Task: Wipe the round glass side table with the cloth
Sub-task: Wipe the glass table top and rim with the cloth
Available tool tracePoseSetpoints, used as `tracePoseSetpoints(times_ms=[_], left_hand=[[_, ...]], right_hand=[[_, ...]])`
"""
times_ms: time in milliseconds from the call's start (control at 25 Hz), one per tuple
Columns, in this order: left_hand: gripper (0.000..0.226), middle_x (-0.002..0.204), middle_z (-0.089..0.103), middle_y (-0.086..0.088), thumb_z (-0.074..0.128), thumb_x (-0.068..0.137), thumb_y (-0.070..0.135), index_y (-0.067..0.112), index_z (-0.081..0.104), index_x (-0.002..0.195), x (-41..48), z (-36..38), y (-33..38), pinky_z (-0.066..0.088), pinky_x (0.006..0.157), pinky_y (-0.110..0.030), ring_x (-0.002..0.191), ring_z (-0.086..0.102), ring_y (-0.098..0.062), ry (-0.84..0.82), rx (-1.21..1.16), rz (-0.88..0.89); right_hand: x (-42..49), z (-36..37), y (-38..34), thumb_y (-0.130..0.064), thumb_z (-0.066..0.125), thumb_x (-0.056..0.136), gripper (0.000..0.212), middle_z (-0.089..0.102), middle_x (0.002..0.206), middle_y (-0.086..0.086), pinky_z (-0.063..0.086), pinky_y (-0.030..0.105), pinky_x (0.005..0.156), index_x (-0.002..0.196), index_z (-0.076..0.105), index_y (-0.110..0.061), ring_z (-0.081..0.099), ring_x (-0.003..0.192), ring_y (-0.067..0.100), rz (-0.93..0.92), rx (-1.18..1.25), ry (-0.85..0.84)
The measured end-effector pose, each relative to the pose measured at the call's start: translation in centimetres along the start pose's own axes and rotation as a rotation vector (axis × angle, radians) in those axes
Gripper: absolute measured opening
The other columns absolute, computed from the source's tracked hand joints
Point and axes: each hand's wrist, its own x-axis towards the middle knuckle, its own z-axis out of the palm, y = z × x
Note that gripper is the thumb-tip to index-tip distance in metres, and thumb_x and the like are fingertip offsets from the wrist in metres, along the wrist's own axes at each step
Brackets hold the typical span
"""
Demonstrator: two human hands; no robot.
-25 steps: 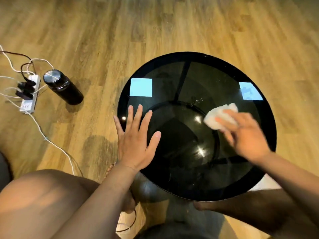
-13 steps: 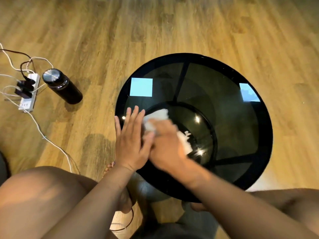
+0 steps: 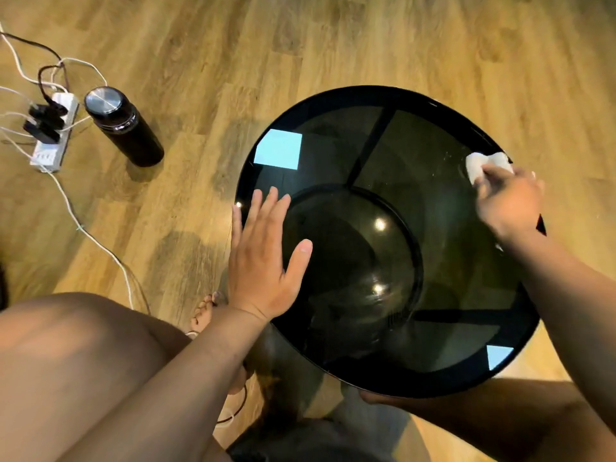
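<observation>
View from above onto a wiping task, with a seated person's legs at the lower edge. Clock positions were read on the table top, 12 o'clock lying farthest from the person.

The table point(image 3: 366, 96), a round top of dark glass inside a black rim, sat over a wood floor point(image 3: 333, 35). The cloth point(image 3: 483, 165), small, white and bunched, lay at 2 o'clock, touching the glass just inside the rim. The right hand point(image 3: 510, 201) covered the cloth's near side, its fingers curled over it and holding it down on the glass. Motion blur hid the fingertips. The right forearm crossed the rim near 4 o'clock.

The left hand point(image 3: 263, 258) lay palm down at 9 o'clock and held nothing. Its fingers were straight, close together and pointed toward 12 o'clock, with the thumb spread wide toward the centre. Its little finger lay over the rim.

Through the glass a dark ring point(image 3: 415, 255) and straight spokes showed below the top. Two pale blue reflections sat on the glass, one point(image 3: 278, 149) at 10 o'clock and the other point(image 3: 498, 356) between 4 and 5 o'clock, by the rim.

Off the table toward 10 o'clock, and well apart from it, a black bottle point(image 3: 123, 128) with a metal cap stood upright on the floor. Just beside it, farther out, lay a white strip point(image 3: 50, 151) with black plugs in it. Cables point(image 3: 83, 225) ran from the strip, one white cable trailing toward the left leg point(image 3: 66, 361). A bare foot point(image 3: 203, 311) showed just beside the left wrist.
</observation>
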Motion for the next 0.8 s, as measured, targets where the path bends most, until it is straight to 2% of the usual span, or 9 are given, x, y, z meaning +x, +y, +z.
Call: tracePoseSetpoints(times_ms=[80,160,240,360,440,520,600,720,800], left_hand=[[0.063,0.162,0.029,-0.008,0.034,0.097,0.047,0.014,0.031,0.151,0.0,0.0,0.0,0.002,0.125,-0.048,0.153,0.014,-0.024,0.007,-0.006,-0.005],[0.064,0.162,0.029,-0.010,0.032,0.098,0.046,0.011,0.031,0.152,-0.1,-0.1,0.2,0.001,0.125,-0.047,0.153,0.014,-0.025,0.010,-0.012,0.001],[0.065,0.162,0.028,-0.011,0.027,0.097,0.043,0.009,0.033,0.151,-0.3,-0.3,0.3,0.001,0.125,-0.048,0.153,0.015,-0.026,0.001,-0.045,0.020],[0.067,0.162,0.028,-0.012,0.026,0.096,0.045,0.008,0.035,0.151,-0.4,-0.6,0.4,0.000,0.125,-0.049,0.153,0.015,-0.026,-0.023,-0.038,0.057],[0.066,0.163,0.026,-0.010,0.029,0.097,0.046,0.010,0.031,0.152,-0.3,-0.4,0.3,0.000,0.125,-0.047,0.154,0.012,-0.024,-0.025,0.011,0.041],[0.065,0.164,0.024,-0.009,0.031,0.098,0.046,0.012,0.028,0.153,-0.2,-0.2,0.1,-0.001,0.125,-0.045,0.154,0.009,-0.022,-0.022,0.014,0.016],[0.064,0.164,0.023,-0.008,0.033,0.098,0.046,0.012,0.027,0.153,-0.2,-0.1,0.1,-0.001,0.125,-0.043,0.155,0.008,-0.021,-0.016,0.001,0.019],[0.066,0.164,0.023,-0.008,0.036,0.098,0.045,0.011,0.027,0.153,-0.2,0.0,0.0,-0.001,0.125,-0.043,0.155,0.008,-0.021,-0.002,-0.031,0.015],[0.067,0.164,0.023,-0.010,0.037,0.097,0.045,0.009,0.029,0.153,-0.2,-0.1,0.0,0.000,0.125,-0.045,0.154,0.009,-0.022,0.005,-0.060,0.016]], right_hand=[[-1.7,0.4,-6.4,-0.022,0.047,0.093,0.031,0.054,0.128,0.021,0.036,0.043,0.101,0.118,0.063,-0.014,0.042,0.121,0.043,-0.142,-0.004,0.001],[-6.7,1.1,-13.9,-0.017,0.051,0.083,0.026,0.054,0.113,0.019,0.042,0.037,0.084,0.107,0.060,-0.011,0.048,0.111,0.035,-0.390,0.170,-0.091],[-12.6,1.3,-19.9,-0.017,0.055,0.085,0.027,0.056,0.113,0.013,0.038,0.030,0.083,0.110,0.062,-0.012,0.047,0.111,0.029,-0.698,0.308,-0.168],[-14.2,-0.6,-19.6,-0.024,0.053,0.092,0.025,0.061,0.118,0.005,0.046,0.038,0.086,0.109,0.070,-0.018,0.051,0.105,0.028,-1.003,0.298,-0.223],[-11.4,-1.5,-14.1,-0.022,0.052,0.095,0.027,0.065,0.112,0.014,0.047,0.035,0.081,0.102,0.071,-0.005,0.056,0.094,0.030,-1.067,0.439,-0.289],[-6.5,-1.7,-7.5,-0.021,0.052,0.097,0.027,0.064,0.111,0.014,0.046,0.033,0.084,0.107,0.071,-0.004,0.057,0.095,0.030,-0.901,0.359,-0.186],[-1.4,-1.1,-1.5,-0.027,0.052,0.096,0.031,0.057,0.128,0.020,0.046,0.044,0.092,0.120,0.067,-0.014,0.055,0.107,0.042,-0.546,0.111,-0.067],[3.4,0.1,-0.8,-0.025,0.052,0.095,0.036,0.054,0.131,0.029,0.041,0.052,0.102,0.126,0.063,-0.012,0.054,0.113,0.049,-0.049,-0.010,-0.037],[3.7,0.9,-5.8,-0.020,0.050,0.092,0.034,0.058,0.124,0.029,0.036,0.044,0.101,0.120,0.066,-0.011,0.051,0.114,0.048,-0.126,-0.006,0.006]])
